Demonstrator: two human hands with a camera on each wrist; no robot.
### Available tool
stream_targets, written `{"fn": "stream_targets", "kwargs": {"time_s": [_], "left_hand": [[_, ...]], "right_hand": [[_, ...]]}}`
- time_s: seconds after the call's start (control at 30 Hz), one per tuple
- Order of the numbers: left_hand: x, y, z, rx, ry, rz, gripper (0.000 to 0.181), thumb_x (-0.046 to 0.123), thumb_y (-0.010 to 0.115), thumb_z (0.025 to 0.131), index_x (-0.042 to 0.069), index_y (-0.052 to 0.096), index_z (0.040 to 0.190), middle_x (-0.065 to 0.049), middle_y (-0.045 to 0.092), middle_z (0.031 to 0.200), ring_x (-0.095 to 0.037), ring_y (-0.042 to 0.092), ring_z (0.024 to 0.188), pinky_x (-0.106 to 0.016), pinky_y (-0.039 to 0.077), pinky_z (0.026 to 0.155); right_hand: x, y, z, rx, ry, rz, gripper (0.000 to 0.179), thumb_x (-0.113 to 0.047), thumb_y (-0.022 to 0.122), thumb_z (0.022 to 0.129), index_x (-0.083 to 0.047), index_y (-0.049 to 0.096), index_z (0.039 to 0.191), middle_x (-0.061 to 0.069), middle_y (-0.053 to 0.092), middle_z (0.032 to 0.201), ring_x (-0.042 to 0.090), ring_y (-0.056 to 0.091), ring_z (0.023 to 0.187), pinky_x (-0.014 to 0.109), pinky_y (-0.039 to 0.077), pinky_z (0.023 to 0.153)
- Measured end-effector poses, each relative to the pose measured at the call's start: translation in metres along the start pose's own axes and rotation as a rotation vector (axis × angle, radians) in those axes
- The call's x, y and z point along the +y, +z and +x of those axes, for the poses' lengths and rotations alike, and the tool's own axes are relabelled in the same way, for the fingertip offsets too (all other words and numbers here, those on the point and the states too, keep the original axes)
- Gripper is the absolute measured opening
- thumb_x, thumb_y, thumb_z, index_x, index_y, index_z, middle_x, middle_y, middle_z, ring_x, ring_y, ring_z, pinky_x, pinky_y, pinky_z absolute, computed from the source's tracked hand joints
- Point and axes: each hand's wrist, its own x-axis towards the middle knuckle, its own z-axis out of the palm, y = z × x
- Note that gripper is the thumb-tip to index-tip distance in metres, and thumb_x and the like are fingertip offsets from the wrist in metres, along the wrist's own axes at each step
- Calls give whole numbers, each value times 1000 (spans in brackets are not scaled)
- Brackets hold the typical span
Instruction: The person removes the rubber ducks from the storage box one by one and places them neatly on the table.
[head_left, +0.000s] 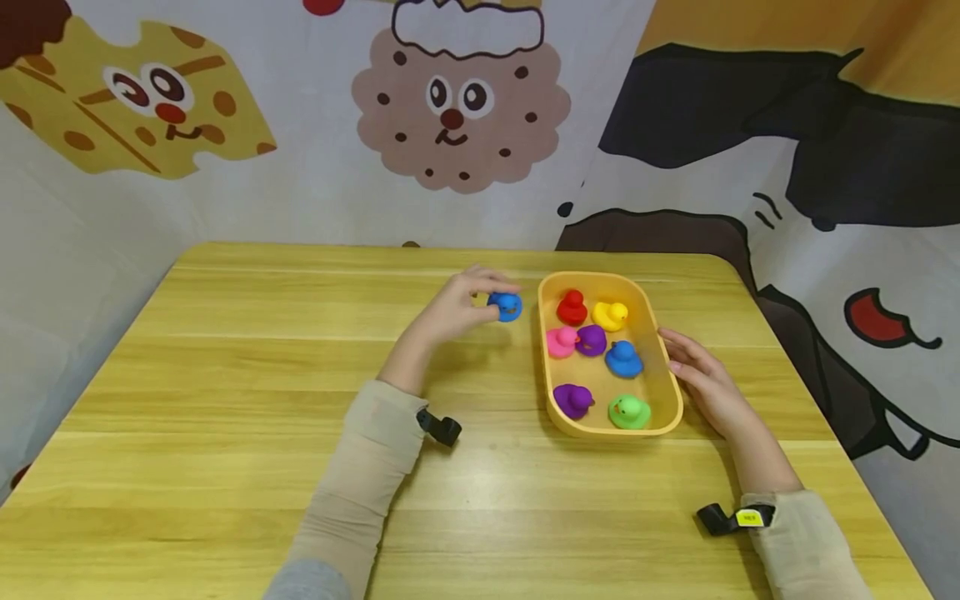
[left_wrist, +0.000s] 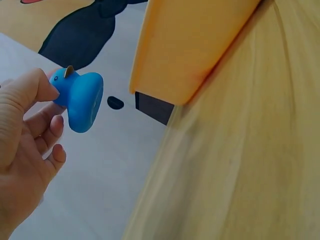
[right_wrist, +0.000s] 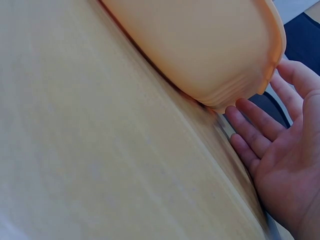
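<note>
A blue rubber duck point(left_wrist: 82, 100) is pinched between the thumb and fingers of my left hand point(head_left: 461, 306), just left of the yellow tray point(head_left: 546, 367). In the left wrist view the duck hangs above the tabletop, apart from the tray. My right hand point(head_left: 705, 379) touches the tray's right side with its fingers fairly straight, as the right wrist view also shows. Inside the tray sit a red duck point(head_left: 572, 309), a yellow duck point(head_left: 611, 316), a pink duck point(head_left: 561, 342), two purple ducks point(head_left: 574, 401), another blue duck point(head_left: 624, 359) and a green duck point(head_left: 629, 412).
The tray stands on a wood-grain table point(head_left: 225, 417), right of its middle. Behind the table's far edge hangs a cloth point(head_left: 300, 200) printed with cartoon figures. A black camera point(head_left: 440, 427) is strapped at the left wrist, another camera point(head_left: 735, 518) at the right.
</note>
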Motion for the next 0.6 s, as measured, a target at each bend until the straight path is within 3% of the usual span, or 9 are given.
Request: {"fn": "stream_targets", "kwargs": {"time_s": [0.37,0.6], "left_hand": [[-15,-3,-5,-30,-52,-38,35,-5,61,81,3,70,115,-6,63,119,-20,48,115,-41,37,99],[-23,-1,-7,-41,-72,-67,34,-9,63,81,-4,67,115,-13,63,119,-25,49,114,-44,40,94]], "right_hand": [[-2,0,0,6,15,-16,46,0,40,101,-7,37,147,-7,51,133,5,47,121,17,38,94],[-2,1,-1,11,12,-17,46,0,40,101,-5,38,146,-6,53,132,6,48,120,17,38,94]]}}
